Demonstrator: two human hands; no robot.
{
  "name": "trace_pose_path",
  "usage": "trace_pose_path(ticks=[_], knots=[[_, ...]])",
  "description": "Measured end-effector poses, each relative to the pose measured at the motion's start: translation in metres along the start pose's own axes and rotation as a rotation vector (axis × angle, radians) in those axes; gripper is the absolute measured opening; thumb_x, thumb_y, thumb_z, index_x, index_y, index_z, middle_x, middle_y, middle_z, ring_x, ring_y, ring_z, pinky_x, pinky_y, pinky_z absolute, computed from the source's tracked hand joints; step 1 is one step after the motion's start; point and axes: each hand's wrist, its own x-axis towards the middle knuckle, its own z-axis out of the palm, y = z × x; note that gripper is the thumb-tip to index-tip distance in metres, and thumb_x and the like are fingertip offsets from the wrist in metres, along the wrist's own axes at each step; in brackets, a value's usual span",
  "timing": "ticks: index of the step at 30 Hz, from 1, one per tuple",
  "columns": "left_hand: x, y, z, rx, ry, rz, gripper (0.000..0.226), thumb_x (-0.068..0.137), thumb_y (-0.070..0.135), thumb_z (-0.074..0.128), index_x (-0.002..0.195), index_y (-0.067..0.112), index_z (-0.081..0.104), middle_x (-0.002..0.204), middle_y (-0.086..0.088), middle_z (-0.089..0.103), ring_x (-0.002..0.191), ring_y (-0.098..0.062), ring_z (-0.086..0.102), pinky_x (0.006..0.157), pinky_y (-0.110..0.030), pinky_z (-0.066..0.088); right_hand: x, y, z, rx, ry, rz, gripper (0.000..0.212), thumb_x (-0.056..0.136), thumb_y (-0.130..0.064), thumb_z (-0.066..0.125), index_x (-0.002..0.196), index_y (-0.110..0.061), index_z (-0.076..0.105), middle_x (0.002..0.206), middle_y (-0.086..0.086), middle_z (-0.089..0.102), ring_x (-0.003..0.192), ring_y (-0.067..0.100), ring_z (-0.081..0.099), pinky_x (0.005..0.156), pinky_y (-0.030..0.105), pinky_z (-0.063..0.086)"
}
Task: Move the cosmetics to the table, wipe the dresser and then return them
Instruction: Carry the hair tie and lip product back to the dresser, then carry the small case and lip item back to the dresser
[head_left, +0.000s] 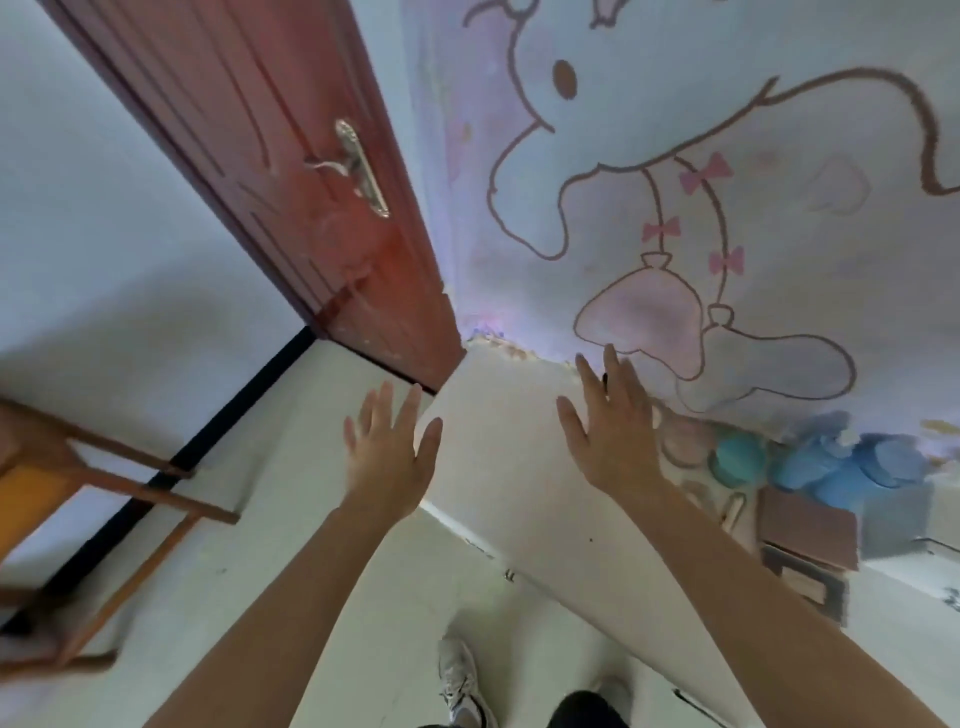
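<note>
two bare hands reach forward, fingers straight and spread, gripping nothing. the left hand (387, 457) hangs palm-down just off the left edge of the white dresser top (519, 493), over pale floor (337, 571). the right hand (610, 431) is stretched over the top itself, its fingertips near the far edge where the top meets the wall. whether either palm touches the surface cannot be told.

the cosmetics (779, 467) crowd the right end of the top against the wall, well apart from the left hand and to the right of the right wrist. they are blurred: a teal round pot (737, 460), soft blue shapes (841, 467) beside it and a brown box (808, 525) nearer the camera are all that can be made out.

behind the hands, a painted cartoon rabbit (675, 156) with pink bows fills the wall. to its left stands a reddish-brown door (270, 130) with a metal lever handle (358, 166). wooden furniture legs (156, 499) slant in at far left. a white sneaker (460, 680) shows at the bottom edge.
</note>
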Motion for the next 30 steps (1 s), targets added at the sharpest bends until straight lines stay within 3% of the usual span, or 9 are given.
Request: trace_pose_path(ticks=[8, 14, 21, 25, 30], knots=[[-0.083, -0.183, -0.109, 0.013, 0.353, -0.234, 0.061, 0.1, 0.053, 0.022, 0.154, 0.023, 0.024, 0.163, -0.011, 0.009, 0.15, -0.031, 0.006, 0.119, -0.057, 0.009, 0.016, -0.234, 0.036, 0.106, 0.063, -0.505, 0.068, 0.1, -0.054, 0.038, 0.157, -0.023, 0.018, 0.166, 0.01, 0.001, 0.152, 0.032, 0.001, 0.121, 0.052, 0.012], [-0.167, -0.361, -0.166, 0.03, 0.544, -0.391, 0.062, 0.1, 0.056, 0.021, 0.153, 0.025, 0.025, 0.163, -0.01, 0.011, 0.15, -0.03, 0.007, 0.118, -0.055, 0.01, -0.019, -0.445, 0.098, 0.144, -0.007, -0.703, 0.071, 0.1, -0.06, 0.032, 0.157, -0.021, 0.015, 0.165, 0.011, 0.0, 0.151, 0.035, 0.002, 0.12, 0.054, 0.012], [-0.246, -0.524, -0.206, 0.083, 0.638, -0.591, 0.062, 0.099, 0.056, 0.021, 0.154, 0.028, 0.021, 0.163, -0.008, 0.01, 0.15, -0.028, 0.005, 0.119, -0.057, 0.01, -0.077, -0.647, 0.158, 0.205, -0.094, -0.935, 0.075, 0.099, -0.06, 0.032, 0.158, -0.023, 0.006, 0.165, 0.01, -0.009, 0.152, 0.035, -0.003, 0.121, 0.056, 0.01], [-0.264, -0.585, -0.206, 0.08, 0.64, -0.679, 0.061, 0.099, 0.054, 0.024, 0.154, 0.027, 0.02, 0.163, -0.008, 0.01, 0.15, -0.028, 0.006, 0.118, -0.058, 0.012, -0.097, -0.718, 0.2, 0.206, -0.139, -1.066, 0.076, 0.099, -0.064, 0.026, 0.158, -0.025, 0.0, 0.165, 0.005, -0.015, 0.152, 0.03, -0.009, 0.122, 0.051, 0.004], [-0.266, -0.663, -0.2, 0.081, 0.615, -0.738, 0.063, 0.098, 0.054, 0.025, 0.154, 0.026, 0.022, 0.163, -0.01, 0.01, 0.15, -0.031, 0.008, 0.118, -0.057, 0.01, -0.103, -0.795, 0.268, 0.239, -0.197, -1.134, 0.077, 0.099, -0.062, 0.033, 0.158, -0.025, -0.001, 0.165, 0.004, -0.014, 0.152, 0.029, -0.007, 0.122, 0.049, 0.004]])
